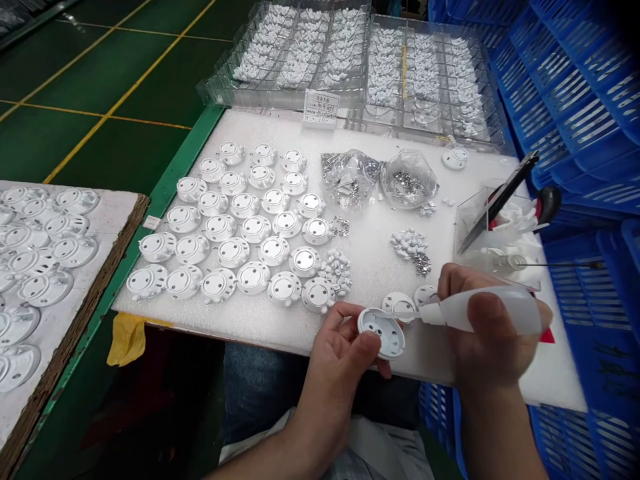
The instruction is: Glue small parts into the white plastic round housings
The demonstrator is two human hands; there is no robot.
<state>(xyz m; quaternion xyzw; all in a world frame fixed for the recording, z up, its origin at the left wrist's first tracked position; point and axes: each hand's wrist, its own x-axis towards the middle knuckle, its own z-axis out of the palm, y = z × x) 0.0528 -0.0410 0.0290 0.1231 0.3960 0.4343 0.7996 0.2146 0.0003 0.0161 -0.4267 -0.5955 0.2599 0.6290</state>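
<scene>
Between the fingers and thumb of my left hand [345,350] is a round white plastic cover [393,341], its hollow side tilted up toward me. My right hand [487,333] grips a translucent squeeze bottle [460,310], held sideways. The bottle's thin nozzle points left and its tip is at the upper rim of the cover; whether they touch I cannot tell. Just behind lie two more white discs, one of them a round disc [399,303] partly hidden by the nozzle. Small white parts [407,243] and a pile of tiny metal pieces [423,264] lie beyond them.
Rows of assembled white round pieces [255,229] cover the left of the white foam board [280,327]. Two plastic bags [407,180] of metal bits lie behind. Clear trays [345,100] of white parts stand at the back. A clear tool box [473,220] and blue crates [575,87] are at right.
</scene>
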